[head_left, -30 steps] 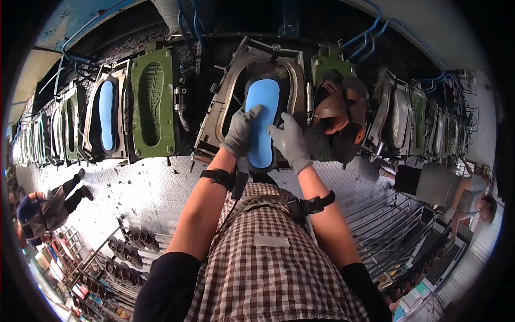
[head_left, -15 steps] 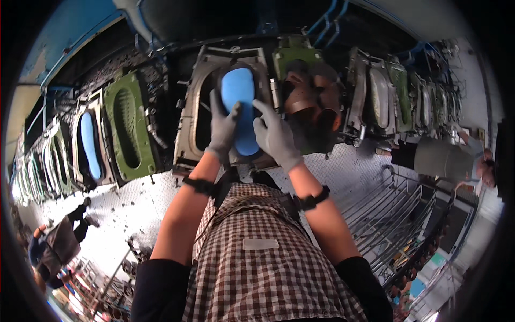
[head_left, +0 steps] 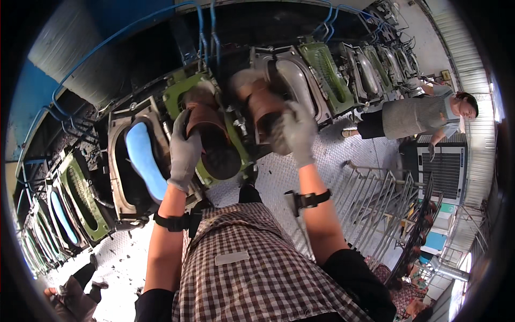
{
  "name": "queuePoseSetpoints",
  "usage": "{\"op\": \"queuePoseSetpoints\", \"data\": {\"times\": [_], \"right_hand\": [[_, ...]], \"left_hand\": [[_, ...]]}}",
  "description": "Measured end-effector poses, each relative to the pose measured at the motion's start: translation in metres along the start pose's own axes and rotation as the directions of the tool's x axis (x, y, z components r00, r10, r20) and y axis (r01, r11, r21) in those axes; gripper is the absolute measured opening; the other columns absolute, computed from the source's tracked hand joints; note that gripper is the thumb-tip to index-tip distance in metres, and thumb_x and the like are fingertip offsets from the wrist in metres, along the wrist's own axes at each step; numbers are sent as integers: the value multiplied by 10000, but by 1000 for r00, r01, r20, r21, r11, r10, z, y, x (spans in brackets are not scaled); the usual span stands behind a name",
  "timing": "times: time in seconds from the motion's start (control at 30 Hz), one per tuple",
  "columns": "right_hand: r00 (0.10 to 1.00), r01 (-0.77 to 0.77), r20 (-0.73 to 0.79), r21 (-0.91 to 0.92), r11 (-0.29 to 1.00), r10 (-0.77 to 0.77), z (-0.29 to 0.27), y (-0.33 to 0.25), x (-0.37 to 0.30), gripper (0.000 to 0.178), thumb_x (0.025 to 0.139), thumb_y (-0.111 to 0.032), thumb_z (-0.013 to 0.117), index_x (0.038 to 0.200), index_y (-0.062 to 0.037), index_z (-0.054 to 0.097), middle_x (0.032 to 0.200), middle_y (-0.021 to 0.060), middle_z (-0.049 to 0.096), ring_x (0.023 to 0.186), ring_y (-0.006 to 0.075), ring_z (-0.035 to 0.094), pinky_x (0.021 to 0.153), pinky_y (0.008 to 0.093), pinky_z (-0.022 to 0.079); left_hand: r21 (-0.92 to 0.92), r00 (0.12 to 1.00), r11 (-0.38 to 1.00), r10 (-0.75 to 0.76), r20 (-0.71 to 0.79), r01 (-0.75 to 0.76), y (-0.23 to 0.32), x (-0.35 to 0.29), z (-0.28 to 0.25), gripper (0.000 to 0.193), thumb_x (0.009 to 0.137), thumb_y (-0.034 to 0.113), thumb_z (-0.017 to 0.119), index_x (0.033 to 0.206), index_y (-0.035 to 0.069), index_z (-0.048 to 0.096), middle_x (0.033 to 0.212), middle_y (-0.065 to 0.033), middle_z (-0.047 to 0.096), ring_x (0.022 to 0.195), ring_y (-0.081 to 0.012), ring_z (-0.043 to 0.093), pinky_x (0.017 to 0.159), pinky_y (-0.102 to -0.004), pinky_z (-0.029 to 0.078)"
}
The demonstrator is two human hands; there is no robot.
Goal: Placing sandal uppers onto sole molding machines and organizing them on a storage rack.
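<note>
My gloved left hand (head_left: 185, 153) grips the near left side of a brown sandal (head_left: 208, 119), over a green mould (head_left: 174, 96). Its dark opening faces me, and part of the grip is hidden behind the shoe. To the right, my gloved right hand (head_left: 300, 134) is closed at the heel end of a second brown sandal (head_left: 264, 107), which is blurred by motion and apart from the first. Left of my left hand, a blue sole-shaped piece (head_left: 144, 155) sits in a metal mould (head_left: 115, 177).
More moulds curve away on both sides, including a green mould (head_left: 83, 196) at left and a metal sole form (head_left: 295, 83) at right. A metal rack (head_left: 370, 198) stands at the right. Another person (head_left: 413, 118) is beyond it; a further person (head_left: 80, 292) is at lower left.
Both hands have left the blue piece, which now lies in the metal mould. They have moved to the brown sandals; the right sandal has shifted away from the left one. The view has turned right.
</note>
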State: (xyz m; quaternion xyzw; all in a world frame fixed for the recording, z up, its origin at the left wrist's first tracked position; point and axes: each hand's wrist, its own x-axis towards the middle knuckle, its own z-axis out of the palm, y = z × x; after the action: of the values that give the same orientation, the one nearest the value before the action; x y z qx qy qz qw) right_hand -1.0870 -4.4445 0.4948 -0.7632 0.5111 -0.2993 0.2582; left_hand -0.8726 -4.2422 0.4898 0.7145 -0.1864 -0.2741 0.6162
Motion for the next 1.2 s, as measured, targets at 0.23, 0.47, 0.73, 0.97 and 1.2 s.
{"op": "queuePoseSetpoints", "data": {"times": [0.23, 0.47, 0.73, 0.97, 1.2], "right_hand": [[992, -97, 120, 478, 873, 44, -122, 110, 137, 543, 965, -336, 685, 1385, -20, 552, 1180, 192, 650, 1148, 304, 622, 1008, 379, 497], [880, -420, 422, 483, 768, 216, -118, 182, 125, 385, 977, -137, 646, 1304, 58, 587, 1050, 7, 612, 977, 97, 565, 891, 235, 469], [870, -435, 483, 652, 621, 101, -109, 166, 215, 301, 949, -64, 651, 1243, 3, 651, 1085, 75, 671, 1034, 126, 655, 878, 288, 537], [645, 634, 377, 221, 741, -665, -37, 139, 225, 233, 870, -146, 666, 1101, -136, 698, 995, 130, 673, 889, 358, 677, 787, 451, 548], [326, 684, 800, 168, 709, -503, -66, 164, 109, 212, 847, -182, 698, 1035, -99, 644, 913, 128, 632, 837, 359, 694, 720, 459, 567]], "left_hand": [[-297, 965, 920, 261, -24, -257, 45, 4, 215, 625, 916, -15, 625, 1507, -8, 423, 1442, -141, 522, 1308, -208, 519, 1098, -321, 428], [133, 976, 970, 213, -45, -206, -41, 51, 370, 707, 977, 301, 651, 1518, -50, 362, 1332, -221, 570, 1217, -265, 562, 1035, -367, 461], [-599, 941, 745, -334, 46, 294, -85, 121, 379, 611, 962, 570, 621, 1265, 39, 626, 1107, -63, 662, 985, -170, 632, 862, -335, 530], [-431, 987, 893, -159, -36, 128, -79, 50, 378, 590, 1059, 552, 457, 1337, 42, 560, 1167, -57, 649, 1055, -149, 634, 941, -303, 523], [-803, 824, 283, -406, 395, 524, -67, -26, 361, 832, 984, 760, 350, 1465, 96, 491, 1399, -141, 562, 1262, -287, 535, 1077, -393, 443]]}}
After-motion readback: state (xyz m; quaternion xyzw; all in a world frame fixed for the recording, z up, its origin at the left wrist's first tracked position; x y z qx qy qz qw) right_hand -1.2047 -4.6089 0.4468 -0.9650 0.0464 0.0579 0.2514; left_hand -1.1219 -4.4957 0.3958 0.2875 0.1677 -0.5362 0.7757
